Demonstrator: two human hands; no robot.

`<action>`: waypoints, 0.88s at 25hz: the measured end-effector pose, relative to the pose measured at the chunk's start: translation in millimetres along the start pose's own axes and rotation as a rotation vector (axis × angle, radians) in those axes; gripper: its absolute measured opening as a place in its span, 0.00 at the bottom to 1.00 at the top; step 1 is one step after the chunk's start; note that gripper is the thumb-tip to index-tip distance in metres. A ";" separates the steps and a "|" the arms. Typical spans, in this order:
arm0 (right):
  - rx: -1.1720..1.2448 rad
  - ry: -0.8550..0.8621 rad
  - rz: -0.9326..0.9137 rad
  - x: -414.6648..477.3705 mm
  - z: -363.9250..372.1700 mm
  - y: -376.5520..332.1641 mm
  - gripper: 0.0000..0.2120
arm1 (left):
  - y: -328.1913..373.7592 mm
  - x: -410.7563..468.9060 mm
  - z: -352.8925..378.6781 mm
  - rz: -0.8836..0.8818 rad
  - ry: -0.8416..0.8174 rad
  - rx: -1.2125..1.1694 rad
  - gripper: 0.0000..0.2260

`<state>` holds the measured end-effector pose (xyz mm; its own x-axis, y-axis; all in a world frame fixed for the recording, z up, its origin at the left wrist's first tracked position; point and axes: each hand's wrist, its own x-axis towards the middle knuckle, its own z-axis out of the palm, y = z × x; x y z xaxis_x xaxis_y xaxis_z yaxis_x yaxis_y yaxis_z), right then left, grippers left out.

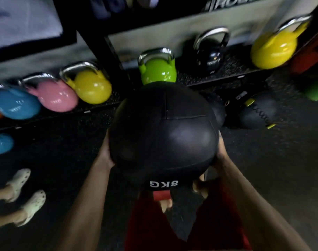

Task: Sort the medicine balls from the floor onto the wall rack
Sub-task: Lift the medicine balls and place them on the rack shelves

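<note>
The black leather medicine ball marked 8KG (163, 131) is held off the floor, in front of the lime-green steel-handled kettlebell (157, 69); the left hand (104, 154) and right hand (220, 153) grip its opposite sides. Right of that kettlebell, a black stitched ball with yellow tabs (257, 113) lies on the floor.

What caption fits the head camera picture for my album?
A left hand and right hand hold a black 8KG medicine ball above the gym floor, colourful kettlebells lined up behind.

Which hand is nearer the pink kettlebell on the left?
Left. The left hand, holding the left side of the 8KG ball, is just right of the pink kettlebell and closer to the camera. The right hand is across the ball, farther away.
</note>
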<state>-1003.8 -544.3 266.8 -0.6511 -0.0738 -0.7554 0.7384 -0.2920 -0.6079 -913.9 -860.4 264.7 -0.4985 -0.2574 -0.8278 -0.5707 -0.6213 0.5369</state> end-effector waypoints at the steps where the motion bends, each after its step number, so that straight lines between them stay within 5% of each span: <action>1: 0.016 -0.001 -0.032 -20.7 -1.3 -9.5 0.20 | 9.6 -30.0 8.9 0.055 0.004 0.031 0.26; 6: 0.108 -0.052 -0.266 -94.1 8.1 -51.7 0.20 | 68.3 -134.4 53.9 0.346 -0.097 0.060 0.19; 10: 0.167 -0.139 -0.444 -135.3 9.0 -93.7 0.31 | 98.2 -209.8 87.4 0.602 -0.193 0.075 0.26; 14: 0.182 -0.374 -0.633 -187.6 21.6 -148.7 0.30 | 126.0 -271.4 103.8 0.779 -0.300 0.022 0.26; 22: 0.185 -0.452 -1.057 -284.7 56.7 -291.3 0.28 | 207.0 -389.2 175.4 1.052 -0.306 -0.006 0.17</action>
<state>-1043.4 -492.3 672.9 -0.9580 -0.0332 0.2849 -0.2220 -0.5432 -0.8097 -952.5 -759.0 726.5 -0.8760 -0.4671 0.1200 0.2381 -0.2025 0.9499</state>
